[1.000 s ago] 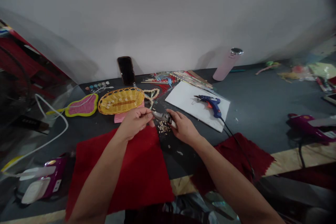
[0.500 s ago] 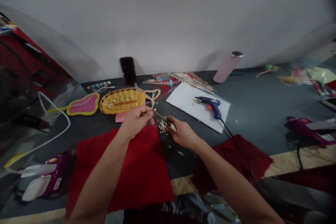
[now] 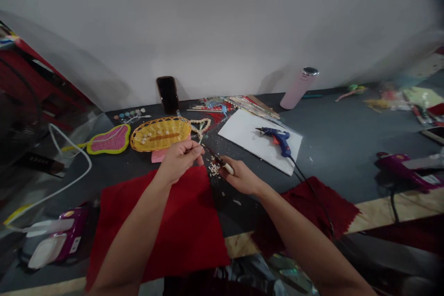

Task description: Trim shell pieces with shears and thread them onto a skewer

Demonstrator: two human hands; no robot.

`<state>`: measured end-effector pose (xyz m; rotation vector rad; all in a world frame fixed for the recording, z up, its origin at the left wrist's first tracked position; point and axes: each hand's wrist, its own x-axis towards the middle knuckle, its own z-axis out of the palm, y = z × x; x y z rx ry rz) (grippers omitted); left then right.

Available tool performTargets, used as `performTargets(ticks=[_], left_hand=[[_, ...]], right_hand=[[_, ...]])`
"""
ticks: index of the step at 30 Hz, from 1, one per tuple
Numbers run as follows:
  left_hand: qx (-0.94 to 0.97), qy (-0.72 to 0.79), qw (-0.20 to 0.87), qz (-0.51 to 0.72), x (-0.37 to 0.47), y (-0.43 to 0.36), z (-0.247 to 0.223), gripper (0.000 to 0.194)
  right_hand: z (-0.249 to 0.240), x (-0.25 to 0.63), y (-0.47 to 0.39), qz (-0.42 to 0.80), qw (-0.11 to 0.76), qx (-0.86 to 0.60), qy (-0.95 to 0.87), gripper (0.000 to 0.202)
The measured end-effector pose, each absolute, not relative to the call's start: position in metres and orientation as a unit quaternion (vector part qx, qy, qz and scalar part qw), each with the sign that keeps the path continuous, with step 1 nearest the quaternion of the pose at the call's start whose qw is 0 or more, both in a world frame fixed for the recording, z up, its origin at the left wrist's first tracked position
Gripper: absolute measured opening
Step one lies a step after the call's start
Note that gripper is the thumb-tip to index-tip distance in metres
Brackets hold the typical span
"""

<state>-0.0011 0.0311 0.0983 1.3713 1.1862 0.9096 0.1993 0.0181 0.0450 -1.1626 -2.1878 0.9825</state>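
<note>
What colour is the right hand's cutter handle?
Off-white; the cutter handle shows in the head view.

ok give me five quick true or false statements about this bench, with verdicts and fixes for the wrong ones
1. The right hand holds cutters with a white handle. True.
2. Small pale pieces lie in the yellow basket. True.
3. The blue glue gun lies in the yellow basket. False: it lies on the white board.
4. The left hand rests on the phone. False: it is in front of the basket, near the tip of the cutters.
5. The pink flask stands behind the white board. True.
</note>
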Motion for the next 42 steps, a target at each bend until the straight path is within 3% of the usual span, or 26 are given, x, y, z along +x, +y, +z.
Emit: performTargets(ticks=[9, 17, 23, 29, 36, 42], left_hand=[[0.57, 0.505, 0.529, 0.375, -0.008, 0.037, 0.103, 0.018], [0.612, 0.528, 0.468, 0.358, -0.01, 0.043, 0.086, 0.018], [0.615, 0.516, 0.483, 0.35, -0.008, 0.044, 0.085, 0.017], [0.555, 0.502, 0.568, 0.342, -0.009, 0.036, 0.073, 0.021], [0.41, 0.503, 0.673, 0.354, -0.025, 0.011, 0.039, 0.027], [0.354, 0.483, 0.697, 0.396, -0.028, 0.006, 0.024, 0.031]], right_hand=[[0.029, 0.218, 0.039, 0.21, 0.271, -0.551, -0.761, 0.043], [0.022, 0.223, 0.045, 0.12, 0.172, -0.656, -0.725, 0.062], [0.019, 0.224, 0.044, 0.055, 0.135, -0.655, -0.742, 0.056], [0.016, 0.226, 0.044, 0.017, 0.127, -0.666, -0.735, 0.056], [0.018, 0.222, 0.043, 0.014, 0.097, -0.68, -0.727, 0.041], [0.033, 0.216, 0.033, -0.03, 0.12, -0.656, -0.744, 0.03]])
